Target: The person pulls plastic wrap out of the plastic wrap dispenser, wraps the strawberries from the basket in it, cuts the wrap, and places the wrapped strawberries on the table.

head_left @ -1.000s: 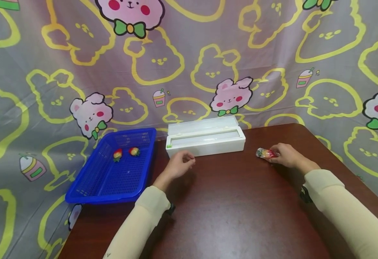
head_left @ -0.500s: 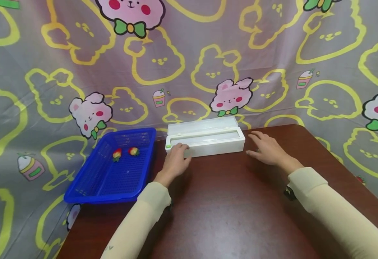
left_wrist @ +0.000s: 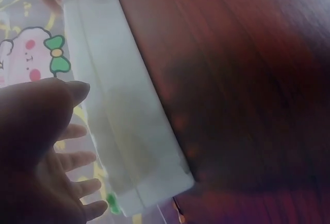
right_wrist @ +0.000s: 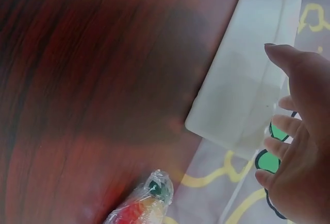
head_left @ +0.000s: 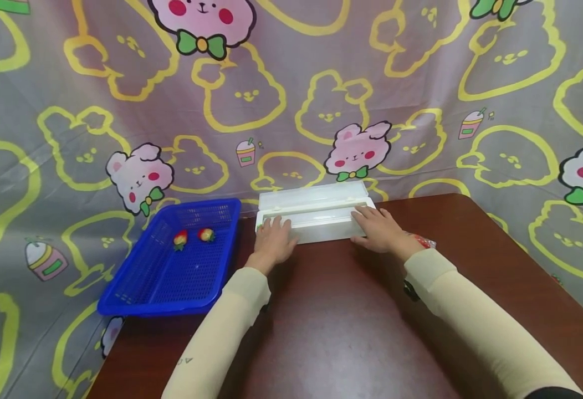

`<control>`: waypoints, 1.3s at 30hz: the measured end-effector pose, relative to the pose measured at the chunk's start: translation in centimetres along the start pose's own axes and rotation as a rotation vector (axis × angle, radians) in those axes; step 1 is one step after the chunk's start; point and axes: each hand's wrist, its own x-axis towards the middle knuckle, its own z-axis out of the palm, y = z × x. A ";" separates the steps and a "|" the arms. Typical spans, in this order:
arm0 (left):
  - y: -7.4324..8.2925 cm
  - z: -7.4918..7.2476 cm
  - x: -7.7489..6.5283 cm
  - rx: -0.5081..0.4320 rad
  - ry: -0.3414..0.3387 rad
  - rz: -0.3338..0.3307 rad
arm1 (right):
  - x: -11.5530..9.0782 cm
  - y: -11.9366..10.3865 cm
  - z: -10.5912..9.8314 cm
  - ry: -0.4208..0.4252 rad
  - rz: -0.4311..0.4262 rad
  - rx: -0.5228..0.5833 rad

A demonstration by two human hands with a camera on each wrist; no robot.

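L hand (head_left: 275, 242) and R hand (head_left: 382, 230) were well apart, fingers loosely spread, nothing gripped; L at left end of white box (head_left: 316, 233), R at its right end, fingertips over top, firm contact unclear. Forearms reached fwd, backs of hands up. Box sat near table's (head_left: 331, 332) back edge, lid (head_left: 311, 194) raised. Wrapped red item (right_wrist: 139, 206) lay by R wrist.

Long white box (head_left: 323, 232), lid (head_left: 313, 194) raised
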 end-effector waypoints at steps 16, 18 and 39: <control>0.5 1.4 0.3 -0.080 0.098 -0.106 | -2.1 2.1 -1.1 0.027 0.049 0.023; 0.6 1.4 0.3 -0.095 0.129 -0.097 | -2.5 2.5 -1.3 0.042 0.047 0.022; 14.1 2.4 4.1 -0.179 -0.033 0.296 | -4.1 4.0 -5.9 0.129 0.072 0.027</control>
